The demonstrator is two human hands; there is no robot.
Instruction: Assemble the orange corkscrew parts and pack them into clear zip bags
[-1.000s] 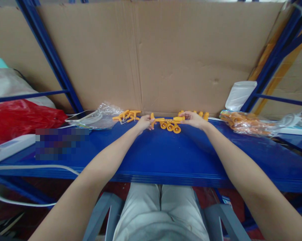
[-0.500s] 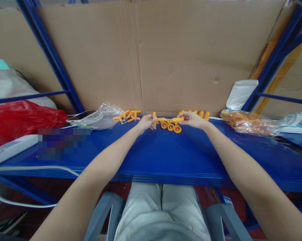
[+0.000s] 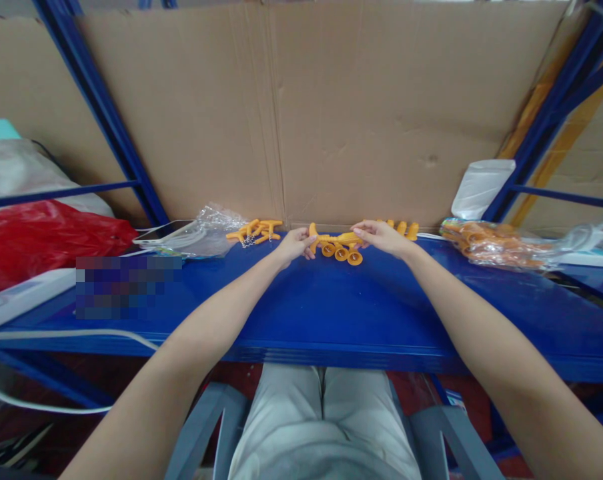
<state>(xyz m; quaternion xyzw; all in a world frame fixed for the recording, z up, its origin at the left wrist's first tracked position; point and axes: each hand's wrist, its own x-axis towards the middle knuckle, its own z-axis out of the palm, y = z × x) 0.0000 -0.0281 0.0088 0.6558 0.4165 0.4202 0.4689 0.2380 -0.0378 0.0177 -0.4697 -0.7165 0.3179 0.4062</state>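
Note:
My left hand (image 3: pixel 295 247) is closed around a yellow T-shaped handle (image 3: pixel 312 232). Pinched in my right hand (image 3: pixel 380 237) is a yellow tapered plastic piece (image 3: pixel 347 238), in line with the handle. The two parts meet end to end between my hands; I cannot tell how firmly they are joined. Just below lie three yellow pieces with round flared cups (image 3: pixel 341 253), open ends facing me. Left of my left hand, several yellow T-shaped handles (image 3: pixel 256 230) with small metal chains lie in a pile. More yellow pieces (image 3: pixel 401 229) stand behind my right hand, partly hidden.
The blue shelf top (image 3: pixel 331 307) backs onto a cardboard sheet (image 3: pixel 356 120). A clear plastic bag (image 3: pixel 206 233) and a red bag (image 3: pixel 51 237) are on the left. To the right sit bagged orange parts (image 3: pixel 491 243) by a blue post (image 3: pixel 536 140).
My left hand has shifted slightly right with the T-shaped handle. My right fingers have moved a little left along the tapered piece, which is now tilted slightly.

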